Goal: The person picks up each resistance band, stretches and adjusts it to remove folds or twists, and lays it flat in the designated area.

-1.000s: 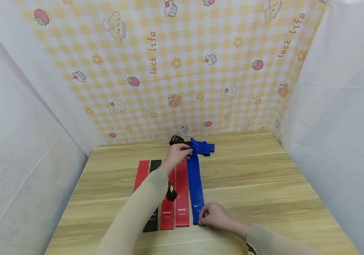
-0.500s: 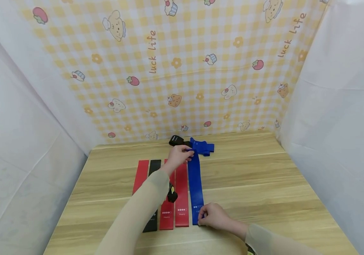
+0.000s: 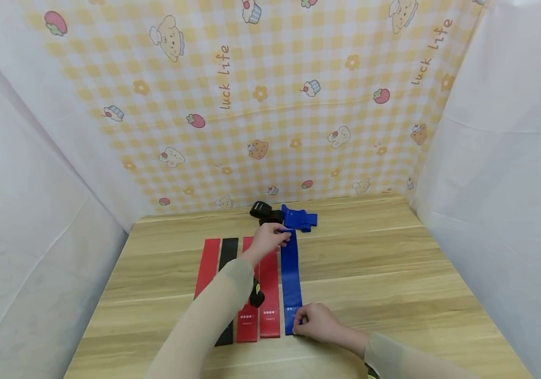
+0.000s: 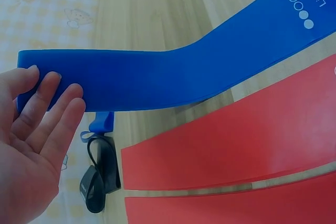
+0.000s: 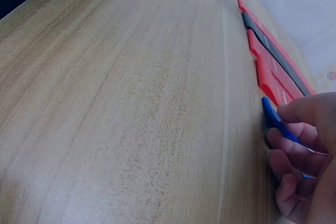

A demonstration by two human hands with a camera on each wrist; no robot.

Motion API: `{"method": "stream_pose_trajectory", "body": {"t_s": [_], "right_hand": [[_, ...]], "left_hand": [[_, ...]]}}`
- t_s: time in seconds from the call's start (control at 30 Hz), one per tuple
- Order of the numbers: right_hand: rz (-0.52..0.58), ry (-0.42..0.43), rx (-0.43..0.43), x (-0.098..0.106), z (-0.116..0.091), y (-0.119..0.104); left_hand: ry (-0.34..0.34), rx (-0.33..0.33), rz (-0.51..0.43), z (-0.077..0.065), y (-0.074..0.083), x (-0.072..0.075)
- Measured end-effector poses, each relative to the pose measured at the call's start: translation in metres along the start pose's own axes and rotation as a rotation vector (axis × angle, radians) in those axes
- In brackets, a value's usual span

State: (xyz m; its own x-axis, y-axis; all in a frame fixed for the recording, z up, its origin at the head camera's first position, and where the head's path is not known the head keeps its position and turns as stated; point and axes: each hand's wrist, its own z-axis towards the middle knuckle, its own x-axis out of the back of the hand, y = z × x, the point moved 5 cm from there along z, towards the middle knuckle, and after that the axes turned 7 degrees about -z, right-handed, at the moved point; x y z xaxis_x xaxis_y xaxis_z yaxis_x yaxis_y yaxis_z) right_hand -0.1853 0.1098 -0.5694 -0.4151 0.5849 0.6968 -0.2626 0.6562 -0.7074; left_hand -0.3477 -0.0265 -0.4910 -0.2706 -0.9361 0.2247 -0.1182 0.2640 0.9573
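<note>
A blue resistance band (image 3: 291,273) marked "Light" lies lengthwise, to the right of the row of bands. At its far end my left hand (image 3: 270,238) pinches it between thumb and fingers; in the left wrist view that end of the band (image 4: 131,80) is raised off the table. My right hand (image 3: 319,322) pinches the near right corner, beside the printed label. In the right wrist view, the right hand's fingertips (image 5: 283,109) hold the blue edge close to the wood. A red band (image 3: 270,295) marked "Heavy" lies flat just left of the blue one.
Further left lie another red band (image 3: 248,318), a black band (image 3: 229,248) and a red band (image 3: 209,258), partly hidden by the left arm. A crumpled blue band (image 3: 300,218) and black bands (image 3: 261,209) sit at the back, near the patterned cloth (image 3: 270,121).
My left hand has drawn the blue band's far end a little toward me and slightly right. The right hand has stayed almost still at the near corner.
</note>
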Motion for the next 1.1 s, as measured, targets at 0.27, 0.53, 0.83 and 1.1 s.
{"method": "stream_pose_trajectory", "body": {"t_s": [0.27, 0.53, 0.83, 1.1], "right_hand": [[-0.004, -0.045, 0.004, 0.0, -0.001, -0.002], [-0.027, -0.082, 0.017, -0.003, 0.0, 0.003], [-0.003, -0.095, 0.022, -0.002, -0.002, 0.002], [0.01, -0.122, 0.017, -0.002, -0.003, 0.002]], "left_hand": [[-0.024, -0.009, 0.027, 0.0, -0.01, -0.007], [-0.004, -0.031, 0.064, -0.001, -0.023, -0.01], [-0.002, -0.013, 0.071, 0.004, -0.024, -0.012], [-0.01, -0.013, 0.076, 0.005, -0.022, -0.011]]}}
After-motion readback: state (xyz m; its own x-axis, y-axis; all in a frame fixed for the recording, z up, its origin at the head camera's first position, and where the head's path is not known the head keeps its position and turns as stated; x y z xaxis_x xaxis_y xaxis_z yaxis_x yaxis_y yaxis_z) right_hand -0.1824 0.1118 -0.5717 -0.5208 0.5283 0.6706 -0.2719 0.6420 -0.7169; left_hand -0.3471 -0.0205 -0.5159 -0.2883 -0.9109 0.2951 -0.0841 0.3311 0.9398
